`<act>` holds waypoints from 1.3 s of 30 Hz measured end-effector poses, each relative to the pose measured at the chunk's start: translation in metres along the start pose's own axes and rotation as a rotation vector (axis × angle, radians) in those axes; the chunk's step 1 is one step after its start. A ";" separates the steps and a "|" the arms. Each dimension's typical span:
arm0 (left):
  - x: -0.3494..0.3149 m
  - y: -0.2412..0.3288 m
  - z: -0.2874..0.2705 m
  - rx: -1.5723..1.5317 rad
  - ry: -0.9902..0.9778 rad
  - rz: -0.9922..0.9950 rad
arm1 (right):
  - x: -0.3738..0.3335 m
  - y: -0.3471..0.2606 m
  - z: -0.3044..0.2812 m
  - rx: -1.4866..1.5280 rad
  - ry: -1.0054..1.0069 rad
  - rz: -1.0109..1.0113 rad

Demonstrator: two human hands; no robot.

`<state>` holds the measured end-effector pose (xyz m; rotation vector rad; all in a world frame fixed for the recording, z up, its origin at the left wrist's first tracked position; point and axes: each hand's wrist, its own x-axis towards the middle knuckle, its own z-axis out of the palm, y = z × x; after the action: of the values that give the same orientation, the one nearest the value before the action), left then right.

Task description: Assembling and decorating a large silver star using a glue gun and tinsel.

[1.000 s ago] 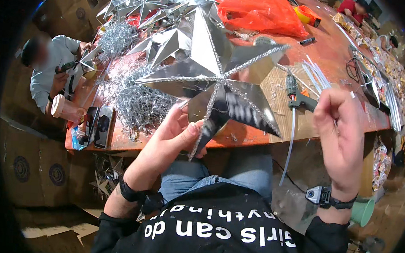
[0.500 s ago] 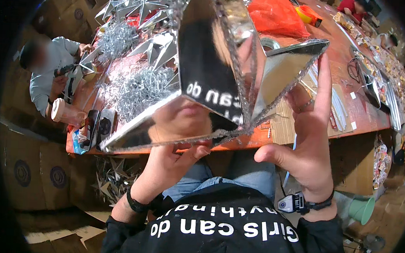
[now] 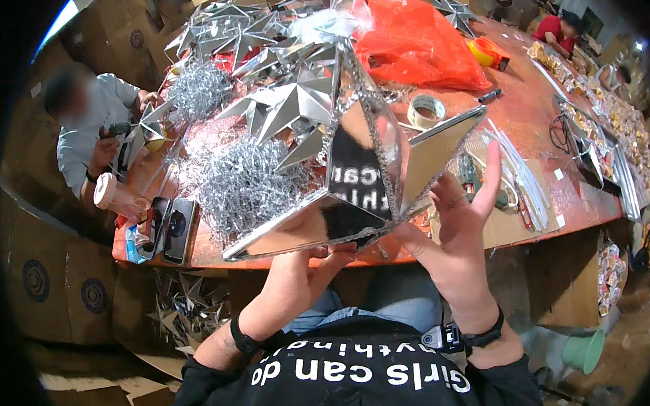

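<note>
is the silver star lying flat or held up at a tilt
Held up, tilted: the left hand holds the silver star by its lower edge, the right hand is at its right side, and its faces show obliquely.

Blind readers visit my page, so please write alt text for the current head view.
A person's left hand holds a mirror-like silver star with sparkly trim above an orange table, the right hand at its right point. Behind lie silver tinsel, more stars and an orange plastic bag; a co-worker is at left.
</note>
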<state>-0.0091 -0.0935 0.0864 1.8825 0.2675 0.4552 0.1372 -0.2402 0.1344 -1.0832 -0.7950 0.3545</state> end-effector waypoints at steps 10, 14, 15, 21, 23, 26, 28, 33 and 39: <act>-0.002 -0.017 -0.012 -0.200 0.151 -0.121 | 0.027 -0.017 -0.006 -0.193 0.130 -0.188; -0.061 -0.040 -0.071 -0.129 0.443 0.121 | 0.038 -0.027 -0.066 -0.029 0.305 -0.458; -0.086 -0.038 -0.089 0.014 0.547 0.129 | 0.035 -0.032 -0.091 -0.136 0.228 -0.416; -0.239 -0.086 -0.132 -0.265 1.659 0.052 | 0.029 -0.010 -0.106 -0.096 0.187 -0.200; -0.296 -0.130 -0.137 -0.346 1.831 -0.080 | 0.029 -0.011 -0.112 -0.096 0.112 -0.198; -0.366 -0.203 -0.120 -0.850 1.986 -0.194 | 0.027 -0.008 -0.114 -0.164 0.097 -0.180; -0.391 -0.267 -0.112 -1.296 2.046 -0.309 | 0.031 -0.008 -0.120 -0.271 0.132 -0.224; -0.462 -0.327 -0.168 -0.068 1.326 -0.676 | 0.026 -0.010 -0.054 -0.469 0.178 -0.348; -0.363 -0.336 -0.201 -1.385 1.928 -0.371 | 0.013 -0.017 -0.118 -0.485 0.309 -0.240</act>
<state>-0.4116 0.0507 -0.2336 -0.4054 1.1024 1.5179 0.2300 -0.3164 0.1267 -1.4327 -0.7384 -0.2203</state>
